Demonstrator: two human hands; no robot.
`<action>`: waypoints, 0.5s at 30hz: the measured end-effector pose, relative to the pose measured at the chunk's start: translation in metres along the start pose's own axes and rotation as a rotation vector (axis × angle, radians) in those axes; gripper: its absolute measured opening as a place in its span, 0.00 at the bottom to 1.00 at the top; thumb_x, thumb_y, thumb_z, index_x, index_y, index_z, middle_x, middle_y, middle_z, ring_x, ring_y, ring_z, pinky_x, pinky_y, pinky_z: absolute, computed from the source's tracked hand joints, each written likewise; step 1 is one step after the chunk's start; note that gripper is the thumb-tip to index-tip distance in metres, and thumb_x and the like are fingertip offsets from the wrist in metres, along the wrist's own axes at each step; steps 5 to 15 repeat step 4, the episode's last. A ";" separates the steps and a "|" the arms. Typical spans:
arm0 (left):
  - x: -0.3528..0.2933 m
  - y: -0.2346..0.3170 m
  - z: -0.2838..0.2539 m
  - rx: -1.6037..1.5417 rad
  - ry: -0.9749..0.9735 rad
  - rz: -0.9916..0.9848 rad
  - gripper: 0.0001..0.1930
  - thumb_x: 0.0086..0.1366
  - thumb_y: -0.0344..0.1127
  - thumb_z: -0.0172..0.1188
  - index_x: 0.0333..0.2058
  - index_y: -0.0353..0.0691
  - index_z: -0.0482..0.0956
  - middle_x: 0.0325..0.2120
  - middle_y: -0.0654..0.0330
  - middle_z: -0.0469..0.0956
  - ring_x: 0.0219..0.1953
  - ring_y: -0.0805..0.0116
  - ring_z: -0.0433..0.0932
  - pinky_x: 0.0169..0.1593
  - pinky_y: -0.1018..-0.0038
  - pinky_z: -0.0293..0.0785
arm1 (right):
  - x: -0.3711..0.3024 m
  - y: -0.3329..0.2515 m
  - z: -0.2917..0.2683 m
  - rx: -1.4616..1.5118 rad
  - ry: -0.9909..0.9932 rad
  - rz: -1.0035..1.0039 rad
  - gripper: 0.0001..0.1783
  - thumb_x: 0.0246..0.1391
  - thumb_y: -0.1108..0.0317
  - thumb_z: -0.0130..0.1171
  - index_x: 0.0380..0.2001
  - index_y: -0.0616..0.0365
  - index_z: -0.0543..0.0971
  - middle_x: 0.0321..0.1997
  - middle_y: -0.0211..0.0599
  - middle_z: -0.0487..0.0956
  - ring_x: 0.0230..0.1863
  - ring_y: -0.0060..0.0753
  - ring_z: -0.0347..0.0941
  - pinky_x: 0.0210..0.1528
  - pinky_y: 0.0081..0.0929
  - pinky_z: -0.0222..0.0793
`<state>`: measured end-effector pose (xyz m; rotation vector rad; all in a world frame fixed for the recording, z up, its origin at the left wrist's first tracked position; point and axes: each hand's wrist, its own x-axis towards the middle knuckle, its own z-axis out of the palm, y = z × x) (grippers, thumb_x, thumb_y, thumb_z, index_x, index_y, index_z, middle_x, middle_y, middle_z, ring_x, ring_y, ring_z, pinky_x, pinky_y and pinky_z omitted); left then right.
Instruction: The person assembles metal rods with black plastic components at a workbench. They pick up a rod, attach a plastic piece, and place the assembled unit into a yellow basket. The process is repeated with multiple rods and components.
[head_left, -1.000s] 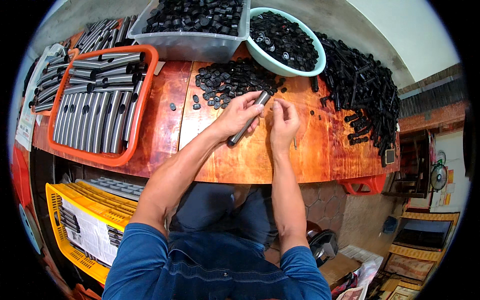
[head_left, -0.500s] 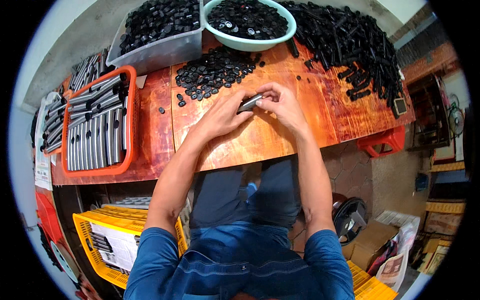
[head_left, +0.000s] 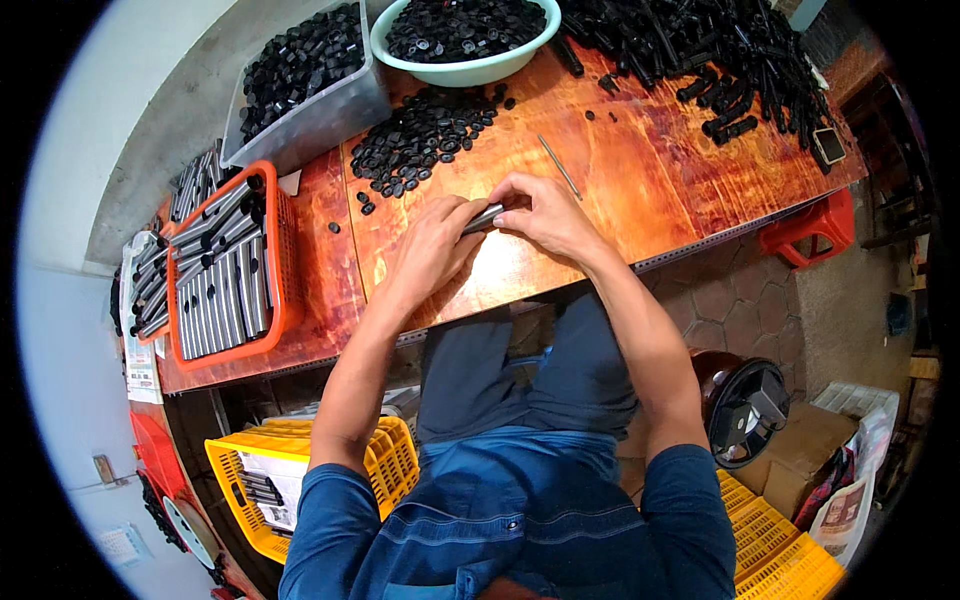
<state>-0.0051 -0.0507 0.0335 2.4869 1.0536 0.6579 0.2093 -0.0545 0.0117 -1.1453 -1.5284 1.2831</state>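
Observation:
Above the wooden table, my left hand (head_left: pixel 430 243) is closed around a short silver metal tube (head_left: pixel 483 219). My right hand (head_left: pixel 545 213) pinches the tube's far right end between thumb and fingers; any small part there is hidden. A thin metal rod (head_left: pixel 559 167) lies on the wood just beyond my right hand. Past my left hand spreads a loose pile of small black oval caps (head_left: pixel 420 140), with a few strays at its near edge.
An orange basket (head_left: pixel 287 270) of silver tubes stands at the left. Behind the caps are a clear bin (head_left: pixel 325 123) of black parts and a pale green basin (head_left: pixel 465 72). Black tubular pieces (head_left: pixel 720 70) heap at the back right. Yellow crates (head_left: pixel 395 460) sit below.
The whole view has shifted, so the table appears turned. Both hands still hold the tube, the right one now pinching its end. The thin rod now shows on the table.

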 end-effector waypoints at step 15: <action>-0.004 0.006 -0.008 -0.001 -0.069 -0.048 0.21 0.62 0.32 0.65 0.55 0.40 0.76 0.42 0.48 0.76 0.46 0.49 0.77 0.47 0.59 0.74 | 0.001 0.011 -0.003 0.008 -0.021 -0.021 0.12 0.52 0.76 0.64 0.41 0.65 0.79 0.37 0.41 0.84 0.39 0.34 0.81 0.43 0.31 0.76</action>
